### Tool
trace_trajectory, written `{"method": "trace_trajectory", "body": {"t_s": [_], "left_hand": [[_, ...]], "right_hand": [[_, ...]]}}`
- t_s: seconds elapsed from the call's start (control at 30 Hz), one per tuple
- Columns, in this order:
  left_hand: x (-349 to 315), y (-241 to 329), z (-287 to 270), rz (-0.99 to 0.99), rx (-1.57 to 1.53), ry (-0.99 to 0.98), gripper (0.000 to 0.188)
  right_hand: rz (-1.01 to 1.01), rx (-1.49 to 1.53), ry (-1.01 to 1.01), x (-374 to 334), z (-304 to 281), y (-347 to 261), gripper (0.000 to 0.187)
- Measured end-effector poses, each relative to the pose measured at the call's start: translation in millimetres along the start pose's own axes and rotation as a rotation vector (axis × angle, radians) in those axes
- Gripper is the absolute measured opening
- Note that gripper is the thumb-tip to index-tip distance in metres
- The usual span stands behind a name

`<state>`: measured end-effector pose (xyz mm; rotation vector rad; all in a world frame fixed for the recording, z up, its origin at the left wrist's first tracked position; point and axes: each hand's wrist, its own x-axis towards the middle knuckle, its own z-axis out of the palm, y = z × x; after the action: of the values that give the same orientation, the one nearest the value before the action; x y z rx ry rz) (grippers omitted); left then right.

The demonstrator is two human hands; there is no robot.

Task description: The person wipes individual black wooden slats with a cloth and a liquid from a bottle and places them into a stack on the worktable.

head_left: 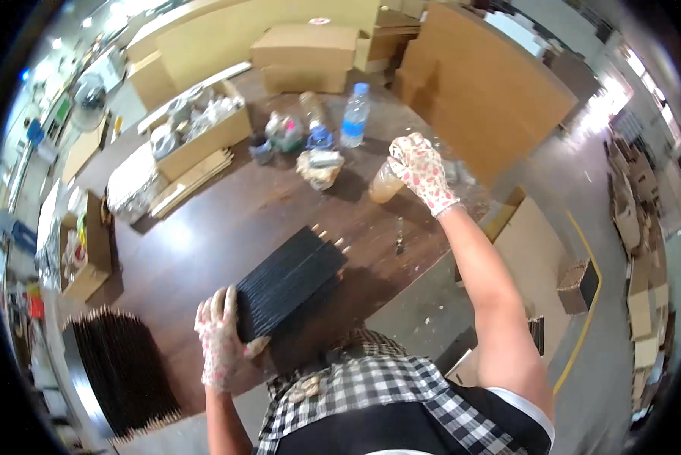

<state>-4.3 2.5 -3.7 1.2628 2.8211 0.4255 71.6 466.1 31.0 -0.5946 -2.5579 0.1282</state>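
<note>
My left hand, in a white glove with pinkish-red spots, grips the near left end of a stack of black slats. Pale peg-like ends stick out at the stack's far right end. In a matching glove, my right hand is stretched out across the table, its fingers closed round the top of a clear container of brownish contents. That container stands tilted at the tabletop. A small dark brush-like tool lies nearer to me, between the container and the table edge.
Beyond the hands stand a water bottle, a crumpled wrapped lump and small bottles. An open carton sits at the back left. A large pile of black slats is at the near left; a cardboard sheet rises at the back right.
</note>
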Motion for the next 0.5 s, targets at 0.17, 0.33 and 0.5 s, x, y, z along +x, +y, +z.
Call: {"method": "trace_trajectory", "body": {"t_s": [0.17,0.33,0.5], "left_hand": [[5.7,11.7,-17.5,-0.021,0.017,-0.067,0.113],[-9.8,-5.5,-6.8,-0.056,-0.024,-0.024,0.111],[-4.1,-6.6,-2.4,0.019,-0.100,0.005,0.115]], "right_hand": [[-0.506,-0.634,0.206,-14.1,38.6,42.3,0.029],[0.145,0.394,-0.079,-47.4,-37.7,-96.4,0.025],[-0.299,0.710,-0.051,-135.9,19.1,-234.0,0.012]]}}
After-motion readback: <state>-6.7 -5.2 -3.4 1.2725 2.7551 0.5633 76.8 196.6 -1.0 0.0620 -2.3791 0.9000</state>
